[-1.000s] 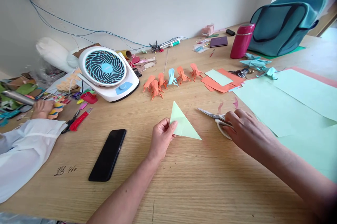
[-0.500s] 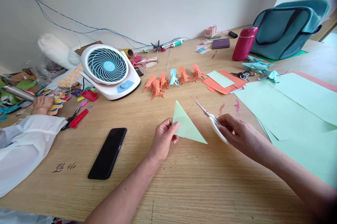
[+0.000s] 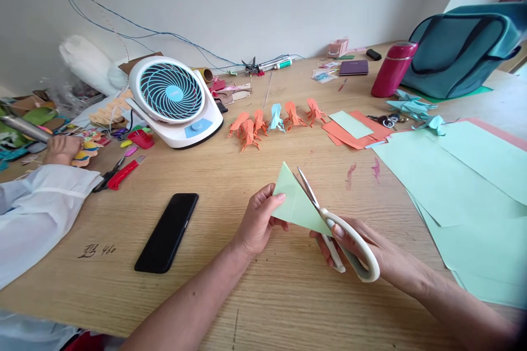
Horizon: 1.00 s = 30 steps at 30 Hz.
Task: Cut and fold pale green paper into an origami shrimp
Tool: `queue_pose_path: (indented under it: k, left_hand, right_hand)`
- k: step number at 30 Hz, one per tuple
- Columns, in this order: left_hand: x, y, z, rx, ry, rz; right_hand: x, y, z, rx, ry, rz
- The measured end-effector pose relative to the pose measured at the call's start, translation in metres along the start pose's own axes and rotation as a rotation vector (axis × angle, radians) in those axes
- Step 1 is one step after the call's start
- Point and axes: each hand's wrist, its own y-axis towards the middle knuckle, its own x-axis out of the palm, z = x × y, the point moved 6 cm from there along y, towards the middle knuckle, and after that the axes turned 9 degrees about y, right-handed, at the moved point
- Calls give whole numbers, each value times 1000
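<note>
My left hand (image 3: 261, 216) pinches a pale green folded paper triangle (image 3: 297, 202) by its left side, thumb on top. A fold line runs down its middle. In my right hand (image 3: 349, 244) is a pair of white-handled scissors (image 3: 320, 209), blades parted and pointing up and away. The blades lie along the triangle's right sloping edge; whether paper sits between them I cannot tell. My right thumb is at the handle, near the triangle's lower right corner. Beyond them stand several orange origami figures (image 3: 248, 134) and one blue origami figure (image 3: 275, 118) in a loose row.
A black phone (image 3: 167, 233) lies left of my left forearm. Green paper sheets (image 3: 457, 175) cover the right side. Behind are a white fan (image 3: 175, 104), a pink bottle (image 3: 394, 70) and a teal bag (image 3: 461, 51). At left, another person's hand (image 3: 63, 148) rests near a red cutter (image 3: 125, 172).
My right hand has brought the scissors left to the triangle and turned them, and the blades have opened. My left hand still holds the paper. The view has shifted slightly.
</note>
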Motion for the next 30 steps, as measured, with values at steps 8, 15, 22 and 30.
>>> queue_pose_path:
  k: [8, 15, 22, 30]
  left_hand:
    - [-5, 0, 1, -10, -26, 45]
    - [-6, 1, 4, -21, -17, 54]
    - [-8, 4, -3, -101, -130, 34]
    - [-4, 2, -4, -132, -176, 17]
  right_hand:
    - [2, -2, 0, 19, -65, 16]
    - [2, -2, 4, 50, -32, -16]
    - [4, 1, 9, 69, 4, 11]
    - [3, 2, 9, 68, 14, 31]
